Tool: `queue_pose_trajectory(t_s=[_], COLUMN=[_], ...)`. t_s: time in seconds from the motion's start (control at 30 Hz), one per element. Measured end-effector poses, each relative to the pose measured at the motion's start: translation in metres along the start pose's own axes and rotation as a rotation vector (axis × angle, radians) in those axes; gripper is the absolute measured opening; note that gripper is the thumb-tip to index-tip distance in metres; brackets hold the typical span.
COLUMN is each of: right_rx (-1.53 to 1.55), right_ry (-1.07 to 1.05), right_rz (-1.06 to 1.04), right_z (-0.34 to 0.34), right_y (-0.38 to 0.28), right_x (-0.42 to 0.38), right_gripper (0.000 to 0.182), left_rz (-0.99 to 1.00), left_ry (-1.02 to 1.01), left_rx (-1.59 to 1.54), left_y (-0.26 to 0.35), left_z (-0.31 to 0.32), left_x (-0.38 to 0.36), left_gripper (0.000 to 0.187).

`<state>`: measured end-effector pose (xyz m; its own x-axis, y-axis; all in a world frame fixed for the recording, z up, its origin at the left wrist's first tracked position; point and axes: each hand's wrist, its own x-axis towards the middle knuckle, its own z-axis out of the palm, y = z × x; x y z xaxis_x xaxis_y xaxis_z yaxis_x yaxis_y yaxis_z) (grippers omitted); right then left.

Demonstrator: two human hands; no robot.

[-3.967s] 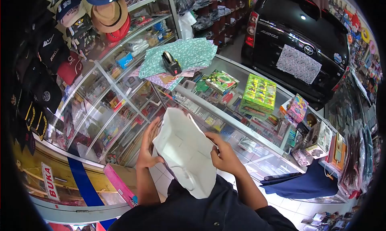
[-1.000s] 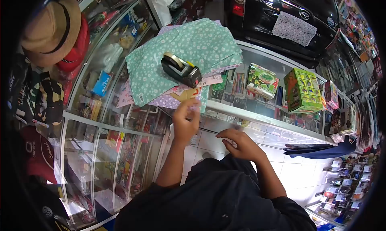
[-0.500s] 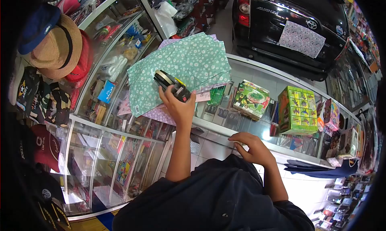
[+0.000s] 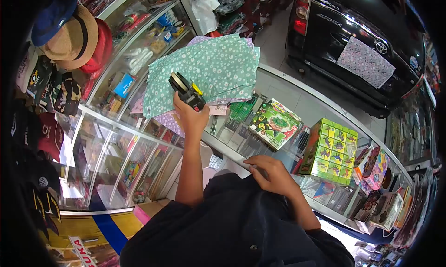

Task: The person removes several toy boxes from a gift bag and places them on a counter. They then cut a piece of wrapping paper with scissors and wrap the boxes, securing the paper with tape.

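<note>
My left hand (image 4: 191, 116) is closed around a black tape dispenser (image 4: 186, 91) with a roll of tape and a yellow part. The dispenser is over green floral sheets (image 4: 213, 65), which lie spread on the glass counter with purple sheets (image 4: 171, 122) showing beneath them. At the counter's near edge, my right hand (image 4: 272, 173) has its fingers apart and holds nothing. A pink slip (image 4: 217, 110) sticks out below the green sheets, beside my left hand.
A green toy box (image 4: 276, 124) and a yellow-green box (image 4: 331, 151) stand on the glass counter (image 4: 297, 83). Hats (image 4: 74, 39) hang at the left beside a glass display case (image 4: 104, 151). Behind the counter is a black car (image 4: 353, 44).
The view has turned and shifted, so the counter and boxes appear more tilted. My left hand still holds the dispenser, now tilted a little differently; my right hand remains near the counter edge.
</note>
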<state>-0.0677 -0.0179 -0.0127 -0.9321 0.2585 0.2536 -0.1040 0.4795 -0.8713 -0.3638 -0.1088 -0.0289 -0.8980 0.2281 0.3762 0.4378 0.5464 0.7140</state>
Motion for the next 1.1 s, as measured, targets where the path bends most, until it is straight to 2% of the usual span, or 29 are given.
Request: queue_pose_trajectory(t_s=[0.07, 0.1, 0.2, 0.23, 0.27, 0.33, 0.37, 0.4, 0.43, 0.47, 0.53, 0.6, 0.67, 0.73, 0.77, 0.8, 0.9, 0.93, 1.0, 1.03, 1.1], right_rx=[-0.01, -0.007, 0.053, 0.054, 0.056, 0.098, 0.139, 0.143, 0.115, 0.087, 0.165, 0.125, 0.117, 0.127, 0.112, 0.118, 0.033, 0.023, 0.013, -0.016, 0.079], right_ry=[0.081, 0.085, 0.115, 0.126, 0.138, 0.112, 0.079, 0.079, 0.039, 0.001, -0.065, -0.226, -0.227, -0.253, -0.378, -0.38, -0.547, -0.498, -0.414, -0.368, -0.415], right_rz=[-0.009, -0.005, 0.014, 0.001, -0.008, 0.107, 0.201, 0.228, 0.141, 0.05, 0.123, 0.08, 0.07, 0.087, 0.155, 0.168, 0.573, 0.583, 0.597, 0.474, 0.467], right_z=[0.002, 0.002, 0.003, 0.003, 0.004, 0.0, 0.0, 0.001, 0.005, 0.009, 0.02, 0.033, 0.045, 0.058, 0.056, 0.061, 0.07, 0.08, 0.097, 0.103, 0.11], right_y=[0.002, 0.002, 0.003, 0.005, 0.007, -0.002, -0.006, -0.003, 0.0, 0.0, -0.002, 0.001, 0.005, 0.013, 0.013, 0.013, 0.014, 0.027, 0.05, 0.06, 0.07], right_x=[0.0, 0.001, 0.003, 0.003, 0.004, 0.008, 0.008, 0.007, 0.006, 0.005, 0.003, 0.003, 0.005, 0.004, 0.004, 0.0, -0.004, -0.011, -0.021, -0.024, -0.025], right_gripper=[0.022, 0.022, 0.022, 0.021, 0.02, 0.02, 0.019, 0.019, 0.019, 0.018, 0.019, 0.02, 0.021, 0.022, 0.027, 0.027, 0.041, 0.036, 0.029, 0.02, 0.019], left_rz=[0.106, 0.151, 0.218, 0.208, 0.204, 0.229, 0.37, 0.275, 0.173, 0.161, 0.301, 0.335, 0.378, 0.468, 0.463, 0.401, 0.28, 0.224, 0.273, 0.279, 0.248], left_ry=[0.046, 0.053, 0.048, 0.128, 0.107, -0.191, -0.316, -0.682, -1.041, -1.057, -1.692, -1.696, -1.598, -1.672, -1.687, -1.779, -1.952, -2.026, -2.016, -2.076, -2.165], left_rx=[-0.017, -0.127, -0.129, -0.228, -0.227, -0.488, -0.448, -0.425, -0.392, -0.392, -0.139, -0.049, 0.048, 0.125, 0.119, 0.07, 0.018, 0.021, 0.027, 0.08, 0.161], left_y=[-0.022, -0.04, -0.031, -0.012, -0.004, 0.01, 0.023, 0.036, 0.042, 0.036, 0.018, -0.01, -0.044, -0.073, -0.084, -0.088, -0.096, -0.094, -0.088, -0.085, -0.079], left_z=[0.003, 0.009, -0.009, -0.014, -0.025, -0.049, -0.062, -0.079, -0.092, -0.093, -0.083, -0.062, -0.04, -0.024, -0.02, -0.018, -0.019, -0.023, -0.031, -0.033, -0.038], left_x=[0.0, 0.0, -0.013, -0.023, -0.03, -0.047, -0.053, -0.059, -0.065, -0.07, -0.077, -0.086, -0.101, -0.103, -0.104, -0.104, -0.099, -0.094, -0.086, -0.079, -0.068], left_gripper=[0.104, 0.099, 0.095, 0.076, 0.076, 0.045, 0.015, 0.01, 0.007, 0.007, 0.013, 0.018, 0.024, 0.023, 0.023, 0.02, 0.014, 0.012, 0.011, 0.012, 0.014])
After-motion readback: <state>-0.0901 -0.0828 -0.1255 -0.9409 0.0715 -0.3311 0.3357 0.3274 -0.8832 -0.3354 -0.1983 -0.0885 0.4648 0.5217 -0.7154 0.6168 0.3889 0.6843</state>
